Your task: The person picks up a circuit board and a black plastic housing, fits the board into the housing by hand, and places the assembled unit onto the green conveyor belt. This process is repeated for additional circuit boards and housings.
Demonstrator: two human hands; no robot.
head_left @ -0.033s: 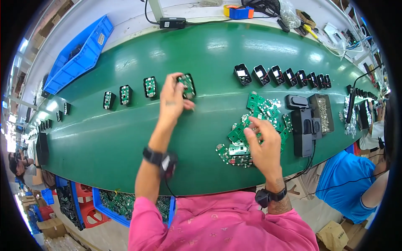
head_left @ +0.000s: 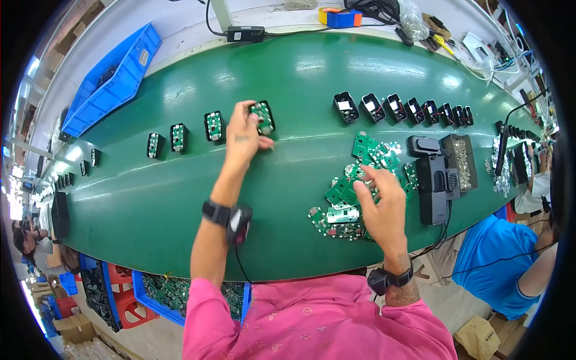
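Note:
My left hand (head_left: 243, 135) grips a black plastic housing (head_left: 272, 114) with a green circuit board (head_left: 261, 117) seated inside it. Thumb and fingers are on the side of the housing, at the middle of the green table. Farther left stand similar housings with boards in them, the closest being one housing (head_left: 214, 126). My right hand (head_left: 384, 201) hovers over a heap of loose green circuit boards (head_left: 342, 192), its thumb and forefinger a little apart and nothing visible between them. Whether its fingertips touch a board is hard to see.
A row of open black housings (head_left: 346, 108) with wires runs along the right. Beside the heap are a black-and-grey device (head_left: 433, 189) and a tray of small metal parts (head_left: 462, 159). A blue bin (head_left: 114, 84) is at far left; a person in blue (head_left: 495, 264) sits at right.
My left hand and its housing have shifted slightly left, and the housing's board faces up more fully. The right hand is nearly where it was.

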